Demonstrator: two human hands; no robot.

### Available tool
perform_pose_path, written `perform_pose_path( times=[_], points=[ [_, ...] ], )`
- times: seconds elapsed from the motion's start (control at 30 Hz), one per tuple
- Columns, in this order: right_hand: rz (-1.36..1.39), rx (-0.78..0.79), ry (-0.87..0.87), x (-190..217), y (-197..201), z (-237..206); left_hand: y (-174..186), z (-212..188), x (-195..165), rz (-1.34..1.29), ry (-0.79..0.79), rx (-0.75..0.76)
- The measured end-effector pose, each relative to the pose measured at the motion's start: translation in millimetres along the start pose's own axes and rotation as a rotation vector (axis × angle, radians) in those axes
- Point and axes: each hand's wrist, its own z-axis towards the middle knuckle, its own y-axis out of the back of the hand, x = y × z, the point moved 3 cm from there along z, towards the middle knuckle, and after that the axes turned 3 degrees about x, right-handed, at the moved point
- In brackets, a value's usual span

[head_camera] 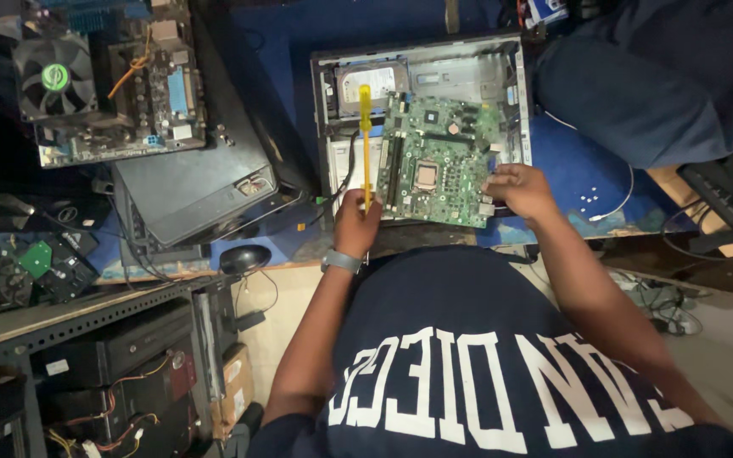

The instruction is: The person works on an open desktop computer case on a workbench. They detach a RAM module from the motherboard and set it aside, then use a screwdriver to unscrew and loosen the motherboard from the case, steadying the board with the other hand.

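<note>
A circuit board (439, 161) lies in an open computer case (422, 127) on the table (570, 170); a second board (112, 80) sits well left, a mouse (244, 258) between them.

blue worktop (587, 170) | metal shelving (69, 318) | pale floor (723, 339) | dim light

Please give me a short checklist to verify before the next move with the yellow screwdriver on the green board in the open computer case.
1. Left hand grips the yellow screwdriver: ok.
2. Right hand steadies the green motherboard at its near right corner: ok.
3. Screwdriver tip seated on a screw: cannot tell, tip hidden.
4. Board lies inside the open computer case: ok.
5. Black cable near left hand clear of the tool: cannot tell.
</note>
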Motion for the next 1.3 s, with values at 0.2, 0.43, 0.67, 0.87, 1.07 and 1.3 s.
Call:
perform_pose_path(
  times=[0.2, 0.43, 0.67, 0.87, 1.07, 1.3],
  points=[
    [0.043, -0.086, 0.038, 0.7, 15.6, -7.1, -22.6, 15.2, 11.3, -0.383, -0.029, 0.088],
    [0.112, -0.107, 0.006, -19.3, 38.9, -22.1, -38.4, 7.9, 13.7, -0.283, -0.032, 0.086],
    [-0.22, -0.208, 0.083, -15.7, 42.1, -25.7, -34.6, 2.9, -0.8, -0.238, -0.029, 0.095],
    [-0.446, -0.254, 0.072, 17.9, 35.5, -47.2, -20.4, -5.0, -17.0, -0.139, -0.07, 0.088],
    [-0.583, -0.333, 0.182, 59.7, 29.8, -66.6, -16.1, -3.3, -18.3, -0.18, -0.013, 0.068],
    [-0.655, -0.392, 0.482, 103.0, 9.8, -80.8, -12.5, -3.0, -21.4, 0.039, 0.039, 0.07]
  ],
)
